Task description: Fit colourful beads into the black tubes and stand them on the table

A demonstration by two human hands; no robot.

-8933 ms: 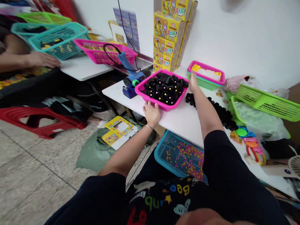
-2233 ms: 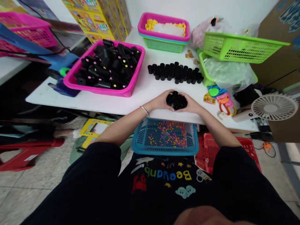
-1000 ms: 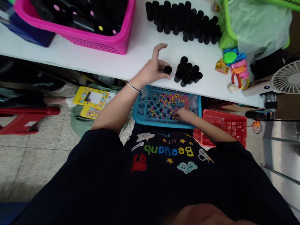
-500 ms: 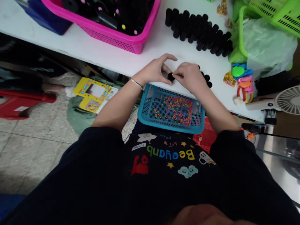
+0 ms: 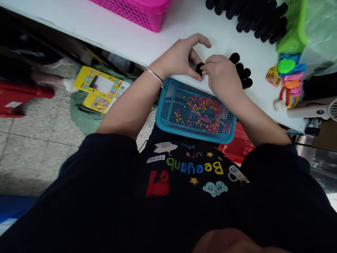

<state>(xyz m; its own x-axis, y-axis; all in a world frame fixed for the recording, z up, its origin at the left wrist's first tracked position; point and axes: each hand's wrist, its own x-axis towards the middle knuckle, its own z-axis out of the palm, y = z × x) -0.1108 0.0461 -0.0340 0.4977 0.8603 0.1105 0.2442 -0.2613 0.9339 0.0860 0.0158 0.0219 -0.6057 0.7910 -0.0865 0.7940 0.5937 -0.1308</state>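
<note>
At the front edge of the white table, my left hand [image 5: 183, 58] has its fingers curved around a small black cylinder [image 5: 199, 69]. The thumb and a finger touch its sides. My right hand [image 5: 219, 72] pinches a tiny yellow piece [image 5: 202, 67] at the cylinder's end. Just below both hands is a blue mesh basket [image 5: 162, 123] with many small pink and yellow pieces [image 5: 205, 110] scattered on its bottom. Several loose black cylinders [image 5: 245, 73] lie to the right of my right hand.
A pink basket [image 5: 155, 17] stands at the back. Rows of black cylinders [image 5: 250, 17] and a green basket [image 5: 293, 38] are at the back right. Colourful bands [image 5: 291, 82] and a white fan [image 5: 310, 111] lie at the right. A red basket [image 5: 235, 140] is below.
The camera view has shifted, so the table things appear higher. Both hands keep nearly the same pose around the black cylinder, with the yellow piece still at its end.
</note>
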